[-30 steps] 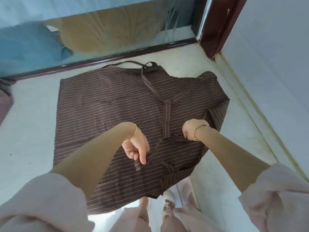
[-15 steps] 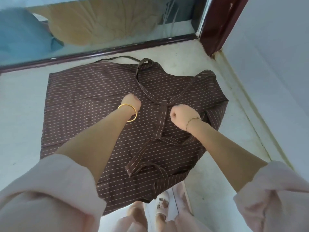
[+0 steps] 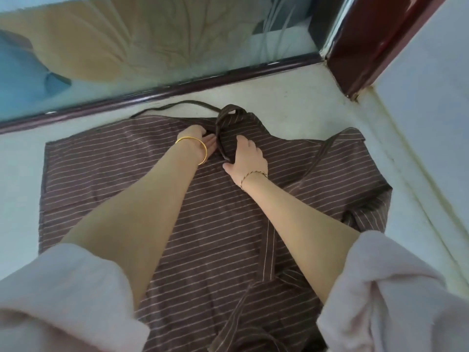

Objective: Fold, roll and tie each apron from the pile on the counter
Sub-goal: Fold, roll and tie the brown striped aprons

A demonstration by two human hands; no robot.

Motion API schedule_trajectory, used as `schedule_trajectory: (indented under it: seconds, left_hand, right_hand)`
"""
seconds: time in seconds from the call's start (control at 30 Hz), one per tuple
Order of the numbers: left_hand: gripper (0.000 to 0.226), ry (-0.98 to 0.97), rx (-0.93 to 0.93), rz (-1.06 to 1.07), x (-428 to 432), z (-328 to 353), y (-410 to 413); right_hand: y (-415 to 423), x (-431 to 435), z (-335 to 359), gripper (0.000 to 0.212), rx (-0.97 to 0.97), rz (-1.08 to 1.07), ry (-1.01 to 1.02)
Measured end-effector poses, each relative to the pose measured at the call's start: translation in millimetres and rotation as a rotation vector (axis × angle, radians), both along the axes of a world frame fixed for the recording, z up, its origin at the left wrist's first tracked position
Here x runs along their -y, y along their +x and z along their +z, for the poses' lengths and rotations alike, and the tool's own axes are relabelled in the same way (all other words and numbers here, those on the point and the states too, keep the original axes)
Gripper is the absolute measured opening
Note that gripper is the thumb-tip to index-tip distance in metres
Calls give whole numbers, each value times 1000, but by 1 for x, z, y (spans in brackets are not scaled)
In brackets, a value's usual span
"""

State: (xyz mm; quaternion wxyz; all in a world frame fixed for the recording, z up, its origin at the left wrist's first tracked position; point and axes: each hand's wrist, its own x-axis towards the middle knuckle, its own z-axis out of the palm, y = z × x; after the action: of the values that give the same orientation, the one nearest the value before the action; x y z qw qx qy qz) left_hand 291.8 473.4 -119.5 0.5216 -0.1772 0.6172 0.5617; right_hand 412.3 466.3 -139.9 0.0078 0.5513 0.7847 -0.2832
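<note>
The brown striped apron lies spread flat on the pale worktop, its neck strap looped at the far edge; the right hand rests spread on the cloth, thumb touching the strap; the left hand lies just beside that strap, fingers largely hidden, so whether it grips cannot be told.
</note>
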Motion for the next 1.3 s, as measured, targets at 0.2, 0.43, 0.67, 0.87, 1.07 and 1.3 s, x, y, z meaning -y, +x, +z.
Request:
schedule_trajectory:
  seconds: [0.2, 0.43, 0.67, 0.87, 1.07, 1.3]
  left_hand:
    - [39, 172, 88, -99, -22, 3, -15]
    - [51, 274, -79, -356, -48, 6, -19]
    - [66, -180, -830, -950, -12, -1, 6]
    - [72, -445, -1332, -1151, 10, -10, 29]
    - [51, -447, -1861, -1208, 33, 5, 62]
    - [60, -313, -1731, -1676, 45, -13, 161]
  right_hand:
    - [12, 0, 4, 13, -641, -380, -207]
    - [16, 12, 11, 22, -214, 194, 10]
    - [60, 24, 22, 29, -164, 3, 174]
    - [139, 46, 24, 20, 18, -57, 182]
    - [199, 48, 16, 50, 482, 123, 130]
    - [240, 49, 32, 45, 646, -74, 77]
